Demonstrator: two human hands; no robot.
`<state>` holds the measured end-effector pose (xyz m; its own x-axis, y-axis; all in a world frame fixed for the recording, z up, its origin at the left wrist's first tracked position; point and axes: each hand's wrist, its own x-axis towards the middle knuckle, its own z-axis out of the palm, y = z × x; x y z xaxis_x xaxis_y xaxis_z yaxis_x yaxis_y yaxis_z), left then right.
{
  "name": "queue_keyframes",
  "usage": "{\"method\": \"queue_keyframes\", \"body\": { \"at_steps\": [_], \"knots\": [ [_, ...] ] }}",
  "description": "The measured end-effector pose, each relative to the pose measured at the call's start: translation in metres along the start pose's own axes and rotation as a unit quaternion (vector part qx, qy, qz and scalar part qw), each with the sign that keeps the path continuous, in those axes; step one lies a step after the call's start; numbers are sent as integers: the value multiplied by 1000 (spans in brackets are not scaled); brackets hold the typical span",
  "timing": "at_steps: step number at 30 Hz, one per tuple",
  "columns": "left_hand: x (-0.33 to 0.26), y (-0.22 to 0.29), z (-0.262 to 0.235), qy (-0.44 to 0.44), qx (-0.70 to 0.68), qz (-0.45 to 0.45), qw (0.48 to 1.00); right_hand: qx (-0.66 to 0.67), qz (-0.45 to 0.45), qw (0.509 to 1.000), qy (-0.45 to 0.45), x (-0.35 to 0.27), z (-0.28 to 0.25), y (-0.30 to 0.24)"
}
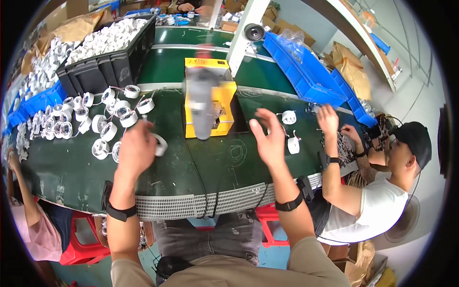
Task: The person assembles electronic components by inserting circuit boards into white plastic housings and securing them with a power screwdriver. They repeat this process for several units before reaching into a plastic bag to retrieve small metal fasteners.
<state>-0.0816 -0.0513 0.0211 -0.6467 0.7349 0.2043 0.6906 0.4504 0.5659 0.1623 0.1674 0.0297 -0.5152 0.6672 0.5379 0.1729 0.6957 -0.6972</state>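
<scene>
My left hand (136, 149), fingers curled, is at the right edge of a group of round white lamp units (109, 130). A white round lamp housing (161, 145) shows beside its thumb, partly hidden by the hand, which seems closed on it. My right hand (269, 139) hovers over the green bench, fingers apart, holding nothing. Between the hands a grey power screwdriver (202, 105), smeared by motion, hangs upright in front of an open yellow box (224, 95). Two white lamp units (293, 145) (289, 117) with short wires lie right of my right hand.
A black crate (103, 71) heaped with white parts stands at the far left. Blue bins (306, 71) line the far right. A white post (246, 36) rises behind the yellow box. Co-workers sit at both sides; one in a black cap (413, 143) works at the right.
</scene>
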Motion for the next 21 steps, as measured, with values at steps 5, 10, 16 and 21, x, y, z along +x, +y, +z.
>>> {"method": "queue_keyframes", "body": {
  "at_steps": [5,10,16,21],
  "knots": [
    [-4,10,-33,299,115,-95,943,-454,16,890,25,-15,-35,48],
    [-46,45,-51,277,-97,94,951,-312,-37,949,-4,-29,-16,40],
    [-142,148,-67,-167,-267,455,833,-117,-56,991,-28,-48,-8,-26],
    [-156,160,-105,-252,-110,574,771,-38,-160,985,-56,-49,28,-63]
  ]
}}
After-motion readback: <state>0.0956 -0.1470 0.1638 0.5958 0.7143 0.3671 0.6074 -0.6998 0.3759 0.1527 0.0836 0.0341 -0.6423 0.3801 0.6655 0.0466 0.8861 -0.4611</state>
